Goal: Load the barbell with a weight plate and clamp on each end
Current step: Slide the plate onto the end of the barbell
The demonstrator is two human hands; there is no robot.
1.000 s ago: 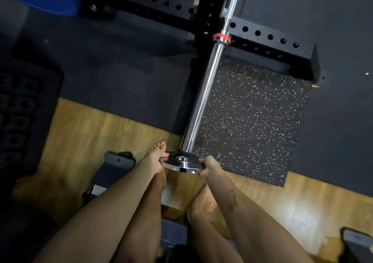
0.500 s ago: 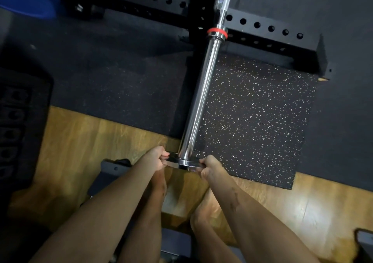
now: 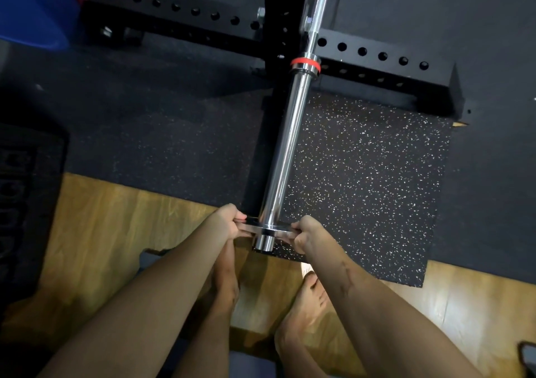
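Note:
The chrome barbell sleeve (image 3: 285, 148) runs from the rack down toward me, ending in a collar with a red ring (image 3: 305, 62) at its far end. A small shiny weight plate (image 3: 255, 228) sits on the sleeve a short way in from its near tip, which pokes out below it. My left hand (image 3: 224, 222) grips the plate's left edge. Its right edge is held by my right hand (image 3: 307, 234). No clamp is in view.
A black rack with rows of holes (image 3: 374, 55) crosses behind the bar. Under the sleeve lies a speckled rubber mat (image 3: 362, 180) on dark flooring. Wood floor (image 3: 110, 218) and my bare feet (image 3: 307, 311) are below. A blue object (image 3: 32, 6) sits far left.
The plate, held just at the sleeve's tip a second ago, has slid onto the sleeve, and the tip now sticks out past it. Both hands kept their grip.

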